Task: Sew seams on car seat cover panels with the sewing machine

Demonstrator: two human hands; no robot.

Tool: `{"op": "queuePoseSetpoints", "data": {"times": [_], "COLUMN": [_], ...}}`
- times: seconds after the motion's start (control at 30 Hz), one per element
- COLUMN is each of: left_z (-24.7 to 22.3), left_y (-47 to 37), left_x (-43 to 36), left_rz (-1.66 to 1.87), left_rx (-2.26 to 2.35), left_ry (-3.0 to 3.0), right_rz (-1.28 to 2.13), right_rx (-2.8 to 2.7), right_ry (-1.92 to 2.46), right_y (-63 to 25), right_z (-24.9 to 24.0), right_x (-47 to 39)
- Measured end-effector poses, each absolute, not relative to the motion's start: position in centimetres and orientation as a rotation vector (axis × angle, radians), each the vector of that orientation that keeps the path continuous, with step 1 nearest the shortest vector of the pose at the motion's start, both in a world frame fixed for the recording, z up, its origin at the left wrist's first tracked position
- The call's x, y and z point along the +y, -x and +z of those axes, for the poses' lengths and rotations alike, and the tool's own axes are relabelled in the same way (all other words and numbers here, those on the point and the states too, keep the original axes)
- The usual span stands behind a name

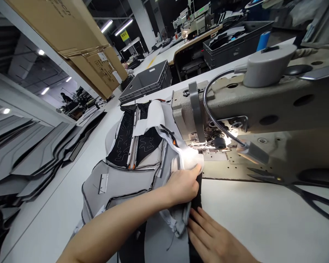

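Note:
A sewn cover of grey and black fabric panels [126, 179] spreads across the table to the left of the sewing machine [224, 102]. A white fabric strip [176, 164] runs along its edge to the lit needle area. My left hand [182, 186] is closed on this strip just in front of the presser foot, fingers curled with the tips partly hidden. Nearer to me, my right hand [214, 237] lies flat, fingers stretched out against the edge of the grey and black fabric. Part of the cover is hidden under my left forearm.
Black-handled scissors [279, 179] lie on the right by the machine bed. Stacked grey panels [46, 149] fill the left side. A grey plastic crate [145, 82] stands behind the cover, with cardboard boxes [79, 40] at upper left. A small lamp [252, 152] hangs beside the needle.

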State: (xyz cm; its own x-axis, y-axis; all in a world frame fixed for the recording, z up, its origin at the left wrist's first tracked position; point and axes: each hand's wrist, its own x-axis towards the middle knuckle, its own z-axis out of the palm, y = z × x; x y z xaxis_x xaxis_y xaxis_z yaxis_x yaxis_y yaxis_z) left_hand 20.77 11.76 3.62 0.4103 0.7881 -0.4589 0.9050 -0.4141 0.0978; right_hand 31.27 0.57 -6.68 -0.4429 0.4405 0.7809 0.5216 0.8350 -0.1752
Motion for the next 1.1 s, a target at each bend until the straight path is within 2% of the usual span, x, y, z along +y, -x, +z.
{"op": "queuePoseSetpoints", "data": {"times": [0.2, 0.4, 0.57, 0.97, 1.1], "left_z": [4.1, 4.5, 3.2, 4.3, 4.8], "left_y": [-22.7, -21.8, -19.7, -20.7, -21.4], "left_x": [12.5, 9.9, 9.8, 13.9, 14.0], "left_rz": [-0.650, -1.016, -0.844, -0.643, -0.729], "left_rx": [1.554, 1.427, 1.479, 1.482, 1.453], "left_ry": [-2.378, -2.374, -2.538, -2.504, -2.522], "right_rz": [0.010, 0.004, -0.110, -0.007, -0.008], "right_rx": [-2.351, -2.371, -2.378, -2.493, -2.515], "right_ry": [0.646, 0.630, 0.615, 0.592, 0.571], "right_y": [-35.2, -35.8, -35.8, -38.3, -38.5], "right_z": [-6.0, -5.7, -5.1, -6.3, -6.5], "right_x": [3.0, 4.0, 4.1, 7.2, 8.6]}}
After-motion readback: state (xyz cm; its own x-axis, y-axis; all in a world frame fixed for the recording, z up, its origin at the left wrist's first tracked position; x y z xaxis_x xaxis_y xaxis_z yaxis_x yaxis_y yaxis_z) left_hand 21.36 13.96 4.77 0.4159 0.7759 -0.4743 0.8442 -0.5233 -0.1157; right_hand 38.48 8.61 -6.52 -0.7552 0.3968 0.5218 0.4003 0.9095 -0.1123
